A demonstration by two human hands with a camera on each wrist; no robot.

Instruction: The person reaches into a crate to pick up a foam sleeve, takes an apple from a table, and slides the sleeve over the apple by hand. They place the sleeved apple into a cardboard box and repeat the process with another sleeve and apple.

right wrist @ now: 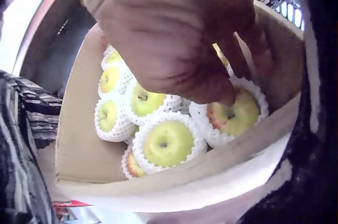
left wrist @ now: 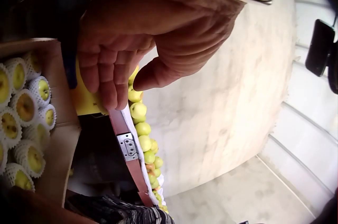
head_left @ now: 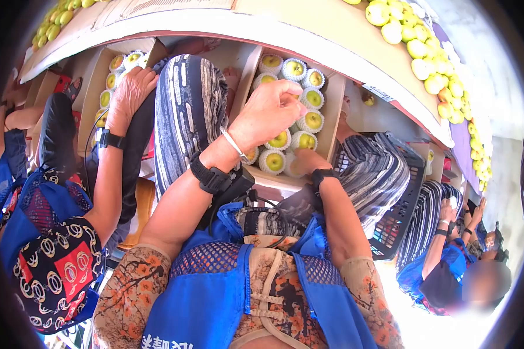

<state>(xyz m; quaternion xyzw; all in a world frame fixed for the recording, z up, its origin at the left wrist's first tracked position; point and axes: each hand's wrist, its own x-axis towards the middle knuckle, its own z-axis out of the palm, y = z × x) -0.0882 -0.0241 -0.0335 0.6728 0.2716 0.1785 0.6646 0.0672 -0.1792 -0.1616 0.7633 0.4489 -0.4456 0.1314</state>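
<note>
In the head view my left hand (head_left: 268,113) hovers over the cardboard box (head_left: 333,113), its fingers loosely bent. The left wrist view shows that hand (left wrist: 142,34) holding nothing, palm and relaxed fingers visible. Low in the box, at its near edge, is my right hand (head_left: 308,161). Seen from the right wrist, the right hand (right wrist: 174,34) grips a yellow-green apple (right wrist: 240,114) in a white foam net, with a fingertip on its top; some fingers are hidden. Beside it sit more netted apples, including a green apple (right wrist: 169,142) close to the box wall.
The box stands between my knees, under the edge of a long table (head_left: 308,35) with rows of loose apples (head_left: 433,81). A black plastic crate (head_left: 398,203) is at the right. On the left, another person's hand (head_left: 131,96) rests by a second box of netted apples (head_left: 106,98).
</note>
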